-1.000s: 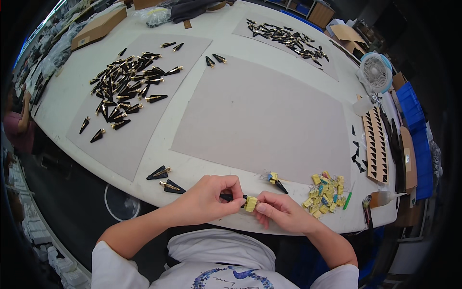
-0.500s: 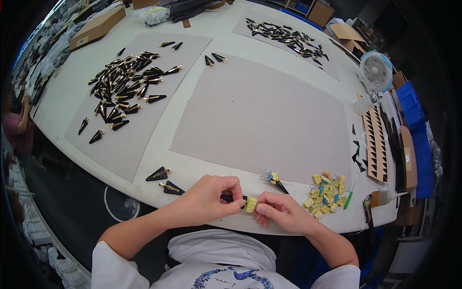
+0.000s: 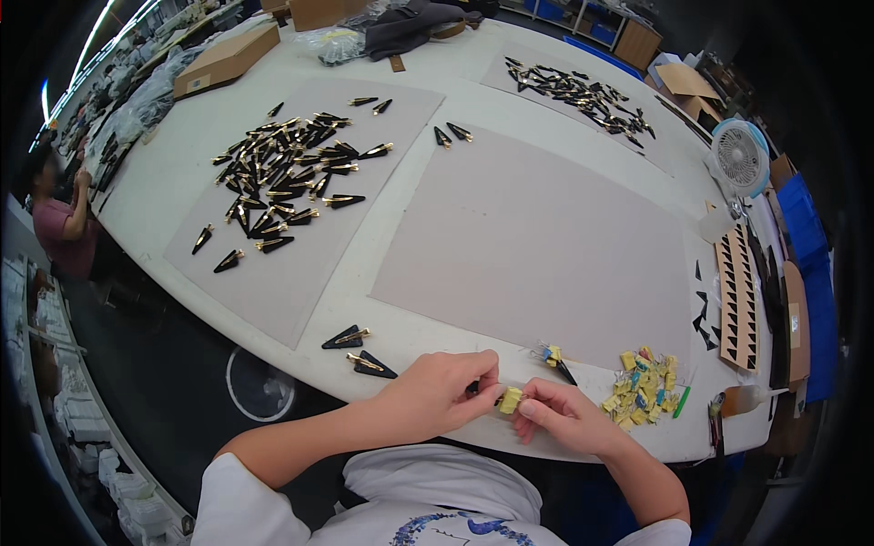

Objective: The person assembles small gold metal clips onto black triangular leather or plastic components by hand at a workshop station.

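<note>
At the near edge of the table, my left hand [image 3: 448, 391] is closed in a pinch on a black hair clip [image 3: 472, 388], mostly hidden by the fingers. A small yellow binder clip [image 3: 510, 400] sits at that hair clip's end, between my two hands. My right hand [image 3: 566, 415] pinches the binder clip from the other side. Just beyond the hands lies a black hair clip [image 3: 566, 371] with yellow and blue binder clips [image 3: 552, 354] on it. To the right is a pile of yellow and blue binder clips [image 3: 642, 389]. Two black-and-gold hair clips [image 3: 371, 365] lie left of my hands.
Many black-and-gold hair clips [image 3: 282, 173] cover the left grey sheet; more [image 3: 583, 96] lie far right. A central grey sheet [image 3: 537, 246] has two clips at its corner. Right: card of black triangles [image 3: 737, 300], fan [image 3: 739, 155], glue bottle [image 3: 742, 399]. A person [image 3: 68, 218] is far left.
The whole view has shifted, so the table and things sit further right and lower. Both hands keep their pinch around the hair clip and yellow binder clip, with little change in pose.
</note>
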### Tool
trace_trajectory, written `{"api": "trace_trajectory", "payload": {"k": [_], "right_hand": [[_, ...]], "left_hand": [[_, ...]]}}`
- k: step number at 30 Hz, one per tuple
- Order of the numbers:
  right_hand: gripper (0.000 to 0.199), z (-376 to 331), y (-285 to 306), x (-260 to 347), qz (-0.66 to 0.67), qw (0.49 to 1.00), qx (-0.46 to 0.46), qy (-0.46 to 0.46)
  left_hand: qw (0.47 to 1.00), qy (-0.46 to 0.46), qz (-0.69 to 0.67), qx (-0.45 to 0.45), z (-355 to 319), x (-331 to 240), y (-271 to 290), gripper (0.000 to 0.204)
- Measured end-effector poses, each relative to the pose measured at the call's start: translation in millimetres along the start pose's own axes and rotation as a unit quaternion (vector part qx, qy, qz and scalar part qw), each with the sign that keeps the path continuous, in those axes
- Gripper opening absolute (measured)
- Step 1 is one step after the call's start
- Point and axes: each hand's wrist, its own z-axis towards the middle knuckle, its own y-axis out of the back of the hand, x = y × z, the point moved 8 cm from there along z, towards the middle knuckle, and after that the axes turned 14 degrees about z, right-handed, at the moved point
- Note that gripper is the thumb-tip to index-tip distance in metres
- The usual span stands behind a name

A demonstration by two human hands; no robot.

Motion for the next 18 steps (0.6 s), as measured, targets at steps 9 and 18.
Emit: {"api": "trace_trajectory", "payload": {"k": [9, 18], "right_hand": [[0.024, -32, 30, 5, -0.026, 0.989, -0.142, 0.033], [0.031, -43, 46, 9, -0.138, 0.960, -0.244, 0.021]], "left_hand": [[0.935, 0.096, 0.059, -0.337, -65, 67, 99, 0.017], [0.938, 0.136, 0.178, -0.263, -89, 82, 97, 0.018]]}}
